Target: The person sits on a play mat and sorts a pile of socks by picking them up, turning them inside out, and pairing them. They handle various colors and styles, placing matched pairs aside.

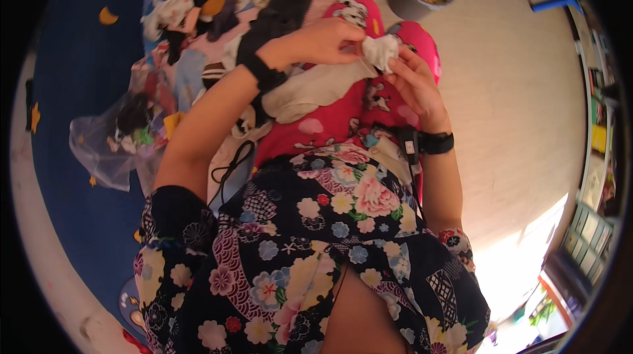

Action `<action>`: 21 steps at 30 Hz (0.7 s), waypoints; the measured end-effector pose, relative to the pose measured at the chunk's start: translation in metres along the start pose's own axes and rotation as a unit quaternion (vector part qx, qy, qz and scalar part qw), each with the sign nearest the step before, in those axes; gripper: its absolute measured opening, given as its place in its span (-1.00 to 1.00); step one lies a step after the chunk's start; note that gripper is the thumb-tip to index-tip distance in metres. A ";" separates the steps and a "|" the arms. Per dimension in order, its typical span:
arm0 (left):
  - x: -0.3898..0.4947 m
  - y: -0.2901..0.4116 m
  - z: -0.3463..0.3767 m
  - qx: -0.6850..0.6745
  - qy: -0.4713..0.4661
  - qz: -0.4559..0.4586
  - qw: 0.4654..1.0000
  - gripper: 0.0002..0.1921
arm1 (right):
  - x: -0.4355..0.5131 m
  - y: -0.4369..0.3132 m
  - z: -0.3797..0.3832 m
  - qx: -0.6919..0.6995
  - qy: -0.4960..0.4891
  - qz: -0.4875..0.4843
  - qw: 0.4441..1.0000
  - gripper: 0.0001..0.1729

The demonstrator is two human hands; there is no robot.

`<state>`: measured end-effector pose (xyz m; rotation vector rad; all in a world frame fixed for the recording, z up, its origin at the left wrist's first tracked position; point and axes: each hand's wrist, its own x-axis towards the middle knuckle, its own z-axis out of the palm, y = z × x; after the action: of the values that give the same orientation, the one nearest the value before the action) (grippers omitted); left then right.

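A small bundled white cloth [380,53], perhaps a folded sock, is held up above my knees. My right hand [415,82] grips its right side between thumb and fingers. From the left, my left hand [324,43] pinches at the bundle's edge, its fingertips partly hidden. Below that hand a long cream cloth [316,94], shaped like a sock, lies across my lap on the pink printed trousers [341,119]. Whether it joins the bundle cannot be told. Dark cloth [277,17] lies just beyond my left wrist.
Mixed clothes and socks [183,12] are heaped at the left on a bed or mat. A clear plastic bag [104,143] with small items lies nearer. A grey bin [410,0] holding sticks stands ahead on the pale floor [509,96]. Shelving [591,235] lines the right.
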<state>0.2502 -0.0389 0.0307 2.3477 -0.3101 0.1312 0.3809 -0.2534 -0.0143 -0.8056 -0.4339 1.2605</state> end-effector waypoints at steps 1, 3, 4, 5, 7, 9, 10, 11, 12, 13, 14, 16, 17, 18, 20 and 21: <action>-0.003 0.001 0.001 -0.060 0.012 0.004 0.998 -0.84 | 0.004 0.001 0.003 -0.016 -0.012 0.010 1.000 -0.61; -0.009 0.007 0.005 -0.126 0.042 -0.030 0.991 -0.87 | 0.005 0.003 0.007 -0.011 -0.032 0.011 0.999 -0.63; -0.012 0.010 0.006 -0.143 0.055 -0.036 0.988 -0.88 | 0.005 0.004 0.008 -0.016 -0.044 -0.004 0.999 -0.63; -0.015 0.015 0.009 -0.162 0.087 -0.039 0.982 -0.89 | 0.002 0.004 0.008 -0.012 -0.075 -0.021 0.997 -0.63; -0.019 0.026 0.011 -0.196 0.129 -0.003 0.972 -0.90 | -0.006 0.003 0.008 -0.136 -0.033 -0.023 0.990 -0.56; -0.022 0.042 0.017 -0.188 0.163 0.018 0.968 -0.89 | -0.018 0.000 0.009 -0.156 -0.015 -0.008 0.988 -0.54; -0.024 0.052 0.021 -0.163 0.186 0.007 0.969 -0.89 | -0.025 -0.003 0.011 -0.181 -0.014 -0.006 0.983 -0.51; -0.026 0.062 0.027 -0.139 0.213 0.010 0.967 -0.88 | -0.030 -0.005 0.013 -0.202 -0.005 -0.004 0.979 -0.49; -0.028 0.071 0.032 -0.117 0.210 -0.027 0.970 -0.88 | -0.035 -0.007 0.016 -0.193 -0.010 -0.002 0.981 -0.48; -0.031 0.082 0.039 -0.119 0.231 -0.038 0.965 -0.87 | -0.041 -0.008 0.020 -0.183 -0.014 -0.001 0.983 -0.48; -0.034 0.091 0.046 -0.146 0.261 -0.062 0.952 -0.87 | -0.044 -0.008 0.024 -0.175 -0.015 0.001 0.984 -0.47; -0.042 0.105 0.061 -0.177 0.317 -0.101 0.926 -0.87 | -0.048 -0.007 0.033 -0.177 -0.006 -0.018 0.984 -0.59; -0.045 0.111 0.068 -0.181 0.343 -0.117 0.914 -0.88 | -0.050 -0.005 0.037 -0.168 -0.001 -0.031 0.985 -0.65; -0.050 0.113 0.073 -0.185 0.368 -0.132 0.902 -0.88 | -0.051 -0.002 0.043 -0.190 0.015 -0.042 0.981 -0.70; -0.059 0.113 0.079 -0.161 0.416 -0.162 0.880 -0.87 | -0.051 0.001 0.051 -0.263 0.025 -0.054 0.963 -0.71; -0.062 0.113 0.082 -0.155 0.421 -0.192 0.873 -0.87 | -0.051 0.003 0.055 -0.299 0.032 -0.061 0.952 -0.72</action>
<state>0.1613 -0.1624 0.0373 1.7764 0.5250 0.8109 0.3262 -0.2849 0.0265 -1.3057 -0.8207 0.9866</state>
